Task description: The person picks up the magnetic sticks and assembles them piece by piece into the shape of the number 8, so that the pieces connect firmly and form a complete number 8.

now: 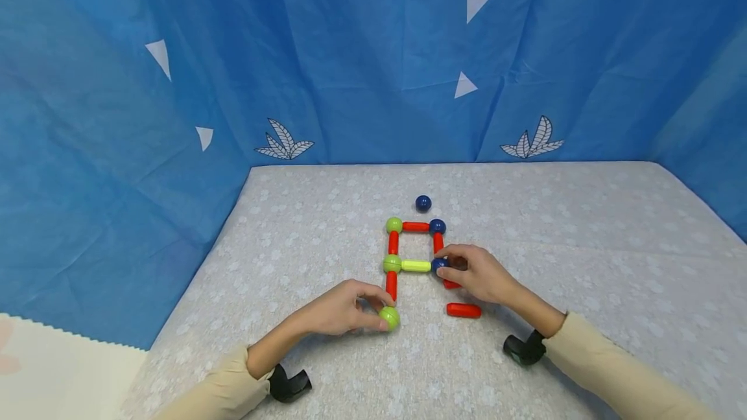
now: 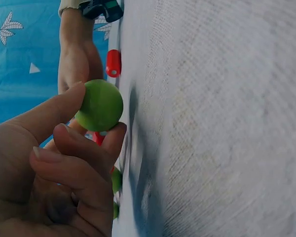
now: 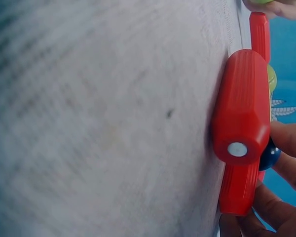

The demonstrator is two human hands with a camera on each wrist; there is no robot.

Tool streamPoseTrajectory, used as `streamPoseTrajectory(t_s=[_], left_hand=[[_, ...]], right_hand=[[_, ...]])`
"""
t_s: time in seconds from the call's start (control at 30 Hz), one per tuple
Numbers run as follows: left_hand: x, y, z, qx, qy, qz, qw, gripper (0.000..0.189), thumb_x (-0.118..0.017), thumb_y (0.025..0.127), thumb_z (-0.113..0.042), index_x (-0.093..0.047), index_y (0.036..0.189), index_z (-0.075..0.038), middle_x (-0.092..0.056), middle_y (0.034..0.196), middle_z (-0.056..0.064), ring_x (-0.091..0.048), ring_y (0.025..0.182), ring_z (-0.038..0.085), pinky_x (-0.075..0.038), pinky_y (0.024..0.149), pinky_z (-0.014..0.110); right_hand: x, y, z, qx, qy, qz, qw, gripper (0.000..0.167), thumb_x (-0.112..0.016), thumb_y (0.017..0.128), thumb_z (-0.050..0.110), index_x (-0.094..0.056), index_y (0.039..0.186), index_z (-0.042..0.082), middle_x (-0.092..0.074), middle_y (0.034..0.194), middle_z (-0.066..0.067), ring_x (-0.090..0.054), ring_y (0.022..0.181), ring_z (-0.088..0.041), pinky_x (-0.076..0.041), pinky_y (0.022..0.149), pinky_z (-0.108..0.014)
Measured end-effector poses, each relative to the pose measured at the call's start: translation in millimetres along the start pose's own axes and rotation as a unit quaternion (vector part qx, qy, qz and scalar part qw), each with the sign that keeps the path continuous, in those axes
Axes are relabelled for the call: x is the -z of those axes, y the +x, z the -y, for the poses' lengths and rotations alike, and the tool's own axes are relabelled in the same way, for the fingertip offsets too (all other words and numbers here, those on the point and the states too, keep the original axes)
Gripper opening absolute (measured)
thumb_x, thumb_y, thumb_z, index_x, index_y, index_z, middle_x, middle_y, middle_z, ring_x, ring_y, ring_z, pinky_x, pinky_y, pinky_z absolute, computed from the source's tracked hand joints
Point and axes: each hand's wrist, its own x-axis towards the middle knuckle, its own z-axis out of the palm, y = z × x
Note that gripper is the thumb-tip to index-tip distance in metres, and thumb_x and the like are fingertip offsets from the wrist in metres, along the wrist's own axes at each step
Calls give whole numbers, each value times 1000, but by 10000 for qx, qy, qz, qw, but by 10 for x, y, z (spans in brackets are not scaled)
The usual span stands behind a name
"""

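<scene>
My left hand [image 1: 343,307] pinches a green ball [image 1: 389,319] between thumb and fingers, at the near end of a red magnetic rod [image 1: 391,285]. In the left wrist view the held green ball [image 2: 102,105] stands out beside the cloth. Fingers and thumb of my right hand [image 1: 480,275] pinch a dark blue ball [image 1: 438,266], partly hidden by them. That ball sits at the near right corner of a flat square of red rods, one yellow-green rod [image 1: 416,266], green balls and blue balls. Partly behind the right hand lies a red rod [image 1: 452,284].
A loose red rod [image 1: 463,310] lies near the right hand; its metal end faces the right wrist camera. Beyond the square sits a single blue ball [image 1: 423,203]. A pale patterned cloth [image 1: 303,232] covers the table, with a blue curtain [image 1: 373,70] behind it.
</scene>
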Motion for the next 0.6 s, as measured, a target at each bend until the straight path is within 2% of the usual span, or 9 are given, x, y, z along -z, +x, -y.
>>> streamPoseTrajectory(t_s=[0.27, 0.6], left_hand=[[-27, 23, 8, -14, 272, -273, 9993, 25, -75, 90, -17, -71, 114, -16, -65, 97, -5, -50, 51, 8, -46, 46, 24], [-26, 35, 19, -63, 484, -235, 9985, 29, -76, 90, -20, -70, 117, -13, -66, 101, -7, -54, 53, 10, -48, 48, 25]], right_hand=[[0, 1, -1, 13, -21, -30, 10000, 25, -70, 93, 16, -69, 116, 8, -61, 91, 2, -54, 82, -18, -48, 74, -35], [1, -4, -2, 82, 9, -58, 9999, 24, -70, 93, 16, -69, 116, 8, -60, 89, 2, -53, 80, -17, -48, 72, -33]])
